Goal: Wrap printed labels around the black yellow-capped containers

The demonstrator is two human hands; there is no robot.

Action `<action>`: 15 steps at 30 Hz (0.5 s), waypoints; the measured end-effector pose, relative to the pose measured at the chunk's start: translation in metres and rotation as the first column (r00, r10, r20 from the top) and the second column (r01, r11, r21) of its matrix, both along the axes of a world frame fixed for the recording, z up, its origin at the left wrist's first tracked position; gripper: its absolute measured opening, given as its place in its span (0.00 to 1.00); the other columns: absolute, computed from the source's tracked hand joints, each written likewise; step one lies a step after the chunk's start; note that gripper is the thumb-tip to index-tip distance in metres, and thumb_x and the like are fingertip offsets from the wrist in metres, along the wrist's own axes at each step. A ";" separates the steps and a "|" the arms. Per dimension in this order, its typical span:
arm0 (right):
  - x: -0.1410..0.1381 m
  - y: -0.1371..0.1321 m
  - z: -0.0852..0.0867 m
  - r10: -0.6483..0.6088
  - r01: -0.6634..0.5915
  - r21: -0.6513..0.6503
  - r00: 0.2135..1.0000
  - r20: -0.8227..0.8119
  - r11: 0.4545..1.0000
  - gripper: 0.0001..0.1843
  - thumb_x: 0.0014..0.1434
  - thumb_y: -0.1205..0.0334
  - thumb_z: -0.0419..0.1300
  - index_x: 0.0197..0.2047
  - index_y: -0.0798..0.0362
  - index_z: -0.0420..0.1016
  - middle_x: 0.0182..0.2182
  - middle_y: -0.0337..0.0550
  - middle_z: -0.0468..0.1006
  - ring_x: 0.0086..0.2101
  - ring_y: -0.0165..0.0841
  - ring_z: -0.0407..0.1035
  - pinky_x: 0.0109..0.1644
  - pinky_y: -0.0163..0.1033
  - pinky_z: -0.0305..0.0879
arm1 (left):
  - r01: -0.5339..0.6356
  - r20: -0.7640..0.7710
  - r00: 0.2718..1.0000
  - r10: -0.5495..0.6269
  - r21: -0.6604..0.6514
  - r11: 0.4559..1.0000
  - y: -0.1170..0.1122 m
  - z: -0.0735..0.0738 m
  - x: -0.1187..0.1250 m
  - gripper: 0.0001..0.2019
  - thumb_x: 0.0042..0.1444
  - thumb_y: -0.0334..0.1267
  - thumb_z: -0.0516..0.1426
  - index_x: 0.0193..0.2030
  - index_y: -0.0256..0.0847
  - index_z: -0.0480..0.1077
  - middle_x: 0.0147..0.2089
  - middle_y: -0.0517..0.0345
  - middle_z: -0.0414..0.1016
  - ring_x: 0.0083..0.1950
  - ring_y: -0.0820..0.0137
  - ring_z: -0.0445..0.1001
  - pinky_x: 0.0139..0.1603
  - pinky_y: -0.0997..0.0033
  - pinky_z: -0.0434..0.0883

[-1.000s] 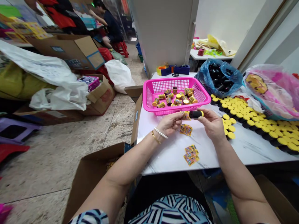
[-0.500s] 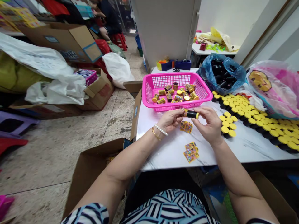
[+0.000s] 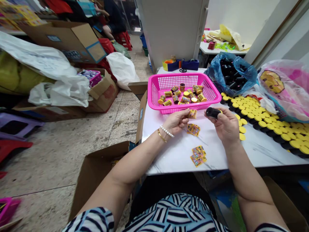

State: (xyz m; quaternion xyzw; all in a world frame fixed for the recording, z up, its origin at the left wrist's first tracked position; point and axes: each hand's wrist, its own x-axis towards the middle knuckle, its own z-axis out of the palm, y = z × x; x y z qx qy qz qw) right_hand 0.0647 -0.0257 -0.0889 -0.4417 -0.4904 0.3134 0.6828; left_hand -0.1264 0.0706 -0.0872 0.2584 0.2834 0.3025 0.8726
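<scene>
Between the thumb and fingers of my left hand is a yellow printed label, held just in front of the pink basket's near wall. My right hand grips a small black bottle, tilted with its black end toward the left; a bit of yellow shows at the end near my fingers. A gap separates label and bottle. On the table below lie two small piles of printed labels, an upper pile and a lower pile. Inside the pink basket are several labelled bottles with yellow lids.
Rows of black bottles with yellow lids stand along the right. Behind them are a blue bag of black bottles and a clear pink bag. Tape dispensers and scissors sit at the back. An open carton is at lower left.
My right hand has moved right and turned the black bottle, drawing it away from the label. My left hand stays almost in place with the label. The view has shifted slightly.
</scene>
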 end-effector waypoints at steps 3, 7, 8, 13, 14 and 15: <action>-0.001 0.002 -0.002 0.053 -0.052 -0.034 0.998 0.028 0.998 0.17 0.56 0.51 0.74 0.47 0.46 0.84 0.43 0.41 0.86 0.44 0.38 0.82 0.57 0.50 0.81 | 0.025 0.011 1.000 -0.025 0.005 1.000 -0.002 -0.001 0.002 0.09 0.61 0.33 0.66 0.34 0.32 0.72 0.31 0.57 0.77 0.16 0.88 0.57 0.13 0.87 0.45; -0.006 0.001 -0.003 0.066 -0.054 -0.090 0.987 0.146 0.995 0.14 0.57 0.54 0.74 0.46 0.47 0.85 0.45 0.42 0.86 0.48 0.38 0.81 0.60 0.49 0.79 | 0.039 0.020 0.999 -0.040 0.034 0.999 -0.006 0.000 0.002 0.10 0.62 0.35 0.66 0.33 0.32 0.72 0.28 0.60 0.74 0.16 0.87 0.58 0.13 0.86 0.45; -0.006 0.001 -0.004 0.061 -0.045 -0.103 0.986 0.156 0.994 0.14 0.57 0.54 0.74 0.45 0.48 0.85 0.45 0.43 0.86 0.48 0.39 0.81 0.60 0.50 0.79 | 0.040 0.030 0.999 -0.041 0.032 0.999 -0.007 0.000 0.001 0.10 0.62 0.35 0.66 0.33 0.32 0.72 0.28 0.60 0.74 0.16 0.86 0.59 0.13 0.86 0.46; -0.006 0.001 -0.005 -0.004 0.031 -0.146 0.983 0.184 0.989 0.13 0.57 0.53 0.73 0.43 0.49 0.84 0.44 0.44 0.87 0.46 0.38 0.82 0.58 0.49 0.80 | 0.057 0.068 0.996 -0.059 0.024 0.998 -0.007 0.000 -0.001 0.12 0.58 0.39 0.68 0.35 0.33 0.73 0.32 0.56 0.79 0.20 0.83 0.64 0.14 0.84 0.47; -0.007 0.001 -0.005 -0.011 0.039 -0.144 0.981 0.192 0.989 0.13 0.58 0.53 0.72 0.43 0.50 0.84 0.44 0.44 0.87 0.46 0.38 0.82 0.57 0.49 0.80 | 0.058 0.062 0.996 -0.060 0.030 0.998 -0.007 0.000 -0.002 0.13 0.57 0.39 0.69 0.35 0.33 0.73 0.32 0.56 0.79 0.20 0.83 0.64 0.14 0.84 0.47; -0.007 0.000 -0.004 -0.012 0.040 -0.139 0.980 0.200 0.989 0.13 0.58 0.53 0.72 0.43 0.50 0.84 0.44 0.44 0.87 0.46 0.38 0.82 0.57 0.49 0.80 | 0.060 0.055 0.997 -0.062 0.036 0.998 -0.007 -0.001 -0.001 0.13 0.57 0.39 0.70 0.35 0.33 0.73 0.31 0.56 0.78 0.20 0.83 0.64 0.14 0.83 0.47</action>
